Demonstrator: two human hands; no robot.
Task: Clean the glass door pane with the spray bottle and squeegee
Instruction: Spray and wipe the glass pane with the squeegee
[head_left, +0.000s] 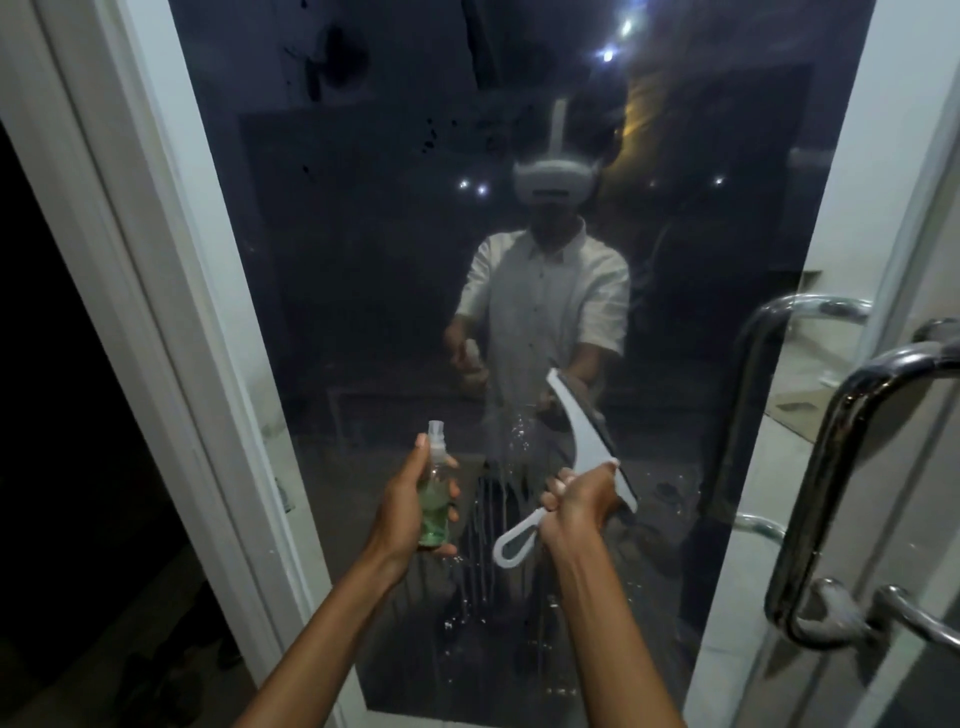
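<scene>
Glass first: dark door pane (415, 234) in its white frame (171, 322), filling the middle of the head view, wet with droplets and thin vertical runs low down between the two hands, and spotted with dark specks toward 11 o'clock near the top. Left hand (410, 509) wrapped around a small clear spray bottle (435, 493) of green liquid, nozzle up, index finger resting at the pump, held just in front of the lower pane. Right hand (579, 506) clenched on the handle of a white squeegee (576, 447), blade running from the grip up toward 11 o'clock and lying at or very near the glass; actual contact hard to confirm. Chrome pull handle (852, 467) off at 3 o'clock on the right stile, well apart from both hands. Judging by the wet patch, probably the wipe stage for this lower zone, with much of the upper pane not yet treated. To do it well: press the whole rubber edge flat to the glass, tilt the handle slightly away, pull in one steady stroke from above the wet area downward, overlap each pass, keep the bottle parked out of the blade's path. Better to spray the specks toward 11 o'clock before squeegeeing lower, since runs from above would streak finished glass.
</scene>
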